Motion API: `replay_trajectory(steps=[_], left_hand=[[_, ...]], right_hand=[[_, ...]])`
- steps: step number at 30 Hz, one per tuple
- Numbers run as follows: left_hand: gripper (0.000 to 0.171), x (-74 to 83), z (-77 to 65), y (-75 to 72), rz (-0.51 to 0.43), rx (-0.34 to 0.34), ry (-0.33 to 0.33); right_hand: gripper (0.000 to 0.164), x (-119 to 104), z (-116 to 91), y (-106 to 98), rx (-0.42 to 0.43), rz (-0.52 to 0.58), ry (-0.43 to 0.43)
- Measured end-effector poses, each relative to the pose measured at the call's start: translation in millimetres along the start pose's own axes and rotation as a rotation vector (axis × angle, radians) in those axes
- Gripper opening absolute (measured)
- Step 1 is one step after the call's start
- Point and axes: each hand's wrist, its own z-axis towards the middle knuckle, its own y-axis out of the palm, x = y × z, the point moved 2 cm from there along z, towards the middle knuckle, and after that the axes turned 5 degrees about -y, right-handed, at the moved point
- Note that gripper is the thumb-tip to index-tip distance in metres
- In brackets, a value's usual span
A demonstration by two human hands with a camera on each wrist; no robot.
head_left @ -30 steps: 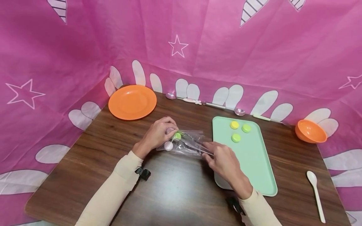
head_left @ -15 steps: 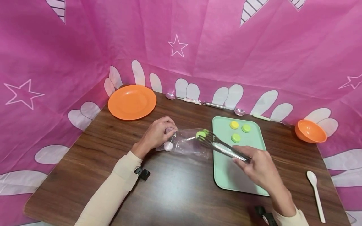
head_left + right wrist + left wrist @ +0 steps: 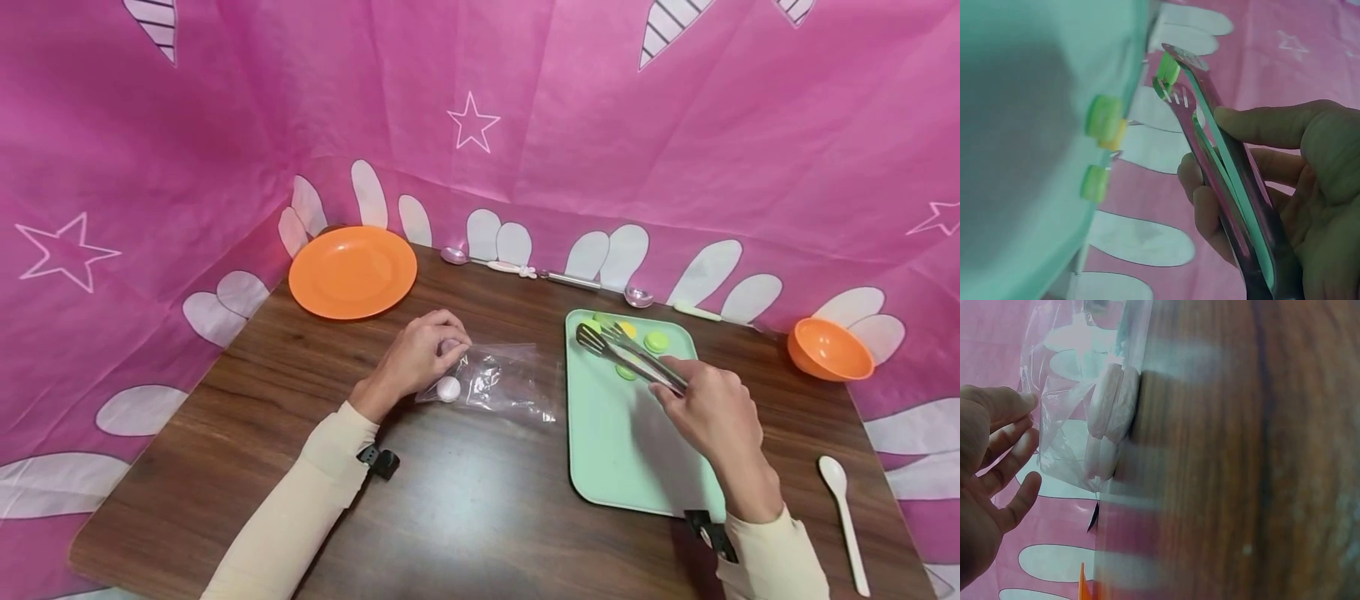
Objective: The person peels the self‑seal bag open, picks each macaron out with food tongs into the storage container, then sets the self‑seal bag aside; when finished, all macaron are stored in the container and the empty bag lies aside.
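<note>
In the head view my left hand (image 3: 416, 354) pinches one end of a clear plastic bag (image 3: 510, 387) lying on the table. A white macaron (image 3: 448, 389) is inside; the left wrist view shows two pale macarons (image 3: 1113, 403) in the bag. My right hand (image 3: 712, 408) grips metal tongs (image 3: 637, 358) above the mint-green tray (image 3: 622, 467). Between the tong tips is a green macaron (image 3: 1168, 69). A yellow macaron (image 3: 628, 331) and two green ones, one at the right (image 3: 656, 342) and a nearer one (image 3: 626, 373), sit on the tray, partly behind the tongs.
An orange plate (image 3: 352, 272) lies at the back left, an orange bowl (image 3: 831, 348) at the back right. A spoon (image 3: 453, 256), a ladle (image 3: 637, 297) and a pale green-handled utensil (image 3: 697, 312) line the rear edge. A white spoon (image 3: 843, 525) lies at the right.
The right hand has drawn the tongs and green macaron out of the bag, moving right and then back over the tray's far-left corner. The left hand stays at the bag.
</note>
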Motion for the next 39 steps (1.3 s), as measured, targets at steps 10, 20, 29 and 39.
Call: replay_trajectory(steps=[10,20,29,39], left_hand=[[0.009,2.0,0.0,-0.1,-0.009,0.009,0.017],[0.01,2.4,0.2,-0.7,-0.014,0.001,0.018],[0.009,1.6,0.5,-2.6,-0.016,0.027,0.042],[0.009,2.4,1.4,0.2,-0.018,0.029,0.065]], right_hand=[[0.046,7,3,11,-0.054,-0.029,0.055],[0.046,-17,-22,-20,0.107,0.201,-0.181],[0.04,-33,-32,-7,-0.027,0.096,-0.247],[0.04,-79,-1,39,-0.1,0.157,-0.32]])
